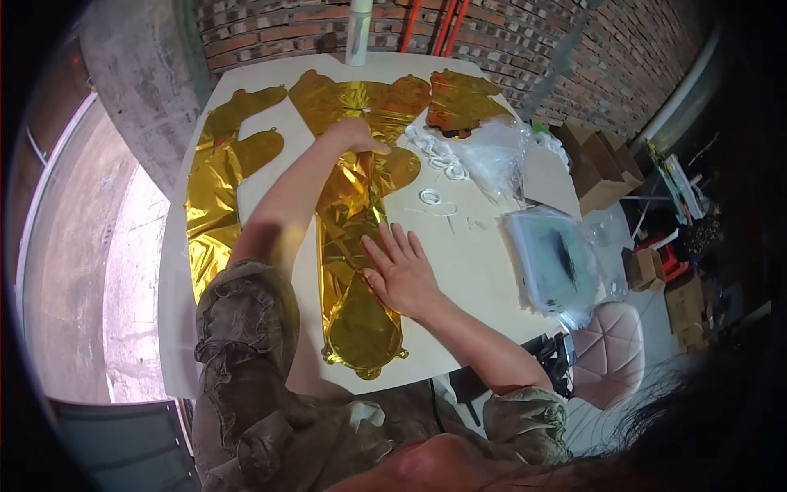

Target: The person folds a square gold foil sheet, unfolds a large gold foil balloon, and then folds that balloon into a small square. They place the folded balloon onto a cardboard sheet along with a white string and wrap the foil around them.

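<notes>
A flat gold foil balloon [361,328], partly folded lengthwise, lies down the middle of the table in front of me. My right hand [403,277] rests flat on its right edge, fingers spread, holding nothing. Farther up, my left hand [354,134] is closed on the foil near the upper part of the balloon, its fingers partly hidden. The balloon's rounded end with small tabs points toward me. Another gold foil balloon [215,184] lies to the left, and a smaller gold foil piece [463,102] sits at the back right.
White ribbon [443,157] and a small ribbon roll [429,197] lie right of the balloon. Beyond are clear plastic [498,160] and a stack of plastic bags [551,258]. Cardboard boxes [597,164] and a padded stool [607,353] stand off the table's right side.
</notes>
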Demonstrator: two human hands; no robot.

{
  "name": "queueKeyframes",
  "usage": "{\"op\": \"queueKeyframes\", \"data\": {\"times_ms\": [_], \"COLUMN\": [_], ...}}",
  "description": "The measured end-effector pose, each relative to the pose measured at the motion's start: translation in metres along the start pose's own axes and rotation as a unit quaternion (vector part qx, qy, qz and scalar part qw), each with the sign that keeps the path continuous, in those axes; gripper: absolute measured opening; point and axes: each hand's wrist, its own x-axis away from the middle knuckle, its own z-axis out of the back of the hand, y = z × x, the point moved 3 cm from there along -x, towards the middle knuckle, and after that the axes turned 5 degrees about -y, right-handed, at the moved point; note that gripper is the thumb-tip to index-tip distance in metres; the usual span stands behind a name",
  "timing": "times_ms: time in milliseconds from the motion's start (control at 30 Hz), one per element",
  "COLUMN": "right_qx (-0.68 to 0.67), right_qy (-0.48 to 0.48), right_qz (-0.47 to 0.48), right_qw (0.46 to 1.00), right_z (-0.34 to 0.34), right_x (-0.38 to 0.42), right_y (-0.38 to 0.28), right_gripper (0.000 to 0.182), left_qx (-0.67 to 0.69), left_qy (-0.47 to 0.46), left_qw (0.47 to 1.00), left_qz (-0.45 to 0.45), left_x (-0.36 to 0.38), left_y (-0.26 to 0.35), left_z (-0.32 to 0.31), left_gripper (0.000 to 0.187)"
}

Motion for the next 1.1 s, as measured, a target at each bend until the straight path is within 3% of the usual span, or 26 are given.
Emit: {"op": "queueKeyframes", "data": {"times_ms": [133, 200, 300, 433, 467, 500, 533, 600, 733, 800, 967, 1067, 1100], "right_qx": [0.0, -0.005, -0.007, -0.008, -0.009, -0.011, -0.014, -0.01, -0.007, -0.005, -0.01, -0.035, -0.145], "right_qy": [-0.01, -0.013, -0.014, -0.014, -0.016, -0.014, -0.013, -0.015, -0.02, -0.016, -0.005, -0.009, -0.011], "right_qz": [-0.007, -0.007, -0.006, -0.006, -0.005, -0.006, -0.008, -0.013, -0.009, -0.005, 0.001, 0.003, -0.029], "right_qw": [1.0, 1.0, 1.0, 1.0, 1.0, 1.0, 1.0, 1.0, 1.0, 1.0, 1.0, 0.999, 0.989], "right_z": [0.003, 0.005, 0.004, 0.004, 0.004, 0.005, 0.005, 0.004, 0.001, 0.001, 0.001, 0.005, 0.014], "right_x": [0.0, 0.0, 0.0, 0.0, 0.0, 0.0, 0.0, 0.0, -0.001, 0.0, 0.0, -0.004, -0.007], "right_y": [-0.001, -0.002, -0.002, -0.001, -0.002, -0.002, -0.002, -0.002, 0.0, -0.003, -0.001, 0.005, 0.011], "right_gripper": [0.061, 0.061, 0.061, 0.061, 0.061, 0.061, 0.061, 0.061, 0.06, 0.06, 0.059, 0.058, 0.054], "left_qx": [0.004, 0.124, 0.244, 0.228, 0.117, 0.0, -0.001, -0.116, -0.133, -0.1, -0.038, -0.047, -0.038], "left_qy": [0.024, 0.045, 0.036, 0.091, 0.275, 0.446, 0.444, 0.243, 0.226, 0.145, 0.171, 0.134, 0.138], "left_qw": [0.996, 0.979, 0.958, 0.961, 0.94, 0.875, 0.876, 0.92, 0.916, 0.95, 0.954, 0.968, 0.967], "left_qz": [-0.082, -0.156, -0.146, -0.13, -0.163, -0.189, -0.19, -0.285, -0.302, -0.256, -0.244, -0.209, -0.212], "left_x": [-0.018, -0.023, -0.021, -0.005, 0.019, 0.048, 0.068, 0.098, 0.116, 0.115, 0.118, 0.118, 0.12], "left_y": [-0.015, -0.022, -0.026, -0.021, -0.012, -0.001, 0.005, 0.021, 0.015, 0.008, 0.009, 0.004, 0.004], "left_z": [-0.014, -0.02, -0.029, -0.045, -0.042, -0.041, -0.044, -0.064, -0.109, -0.117, -0.12, -0.124, -0.124], "left_gripper": [0.074, 0.068, 0.055, 0.05, 0.047, 0.043, 0.043, 0.045, 0.05, 0.055, 0.059, 0.062, 0.063]}}
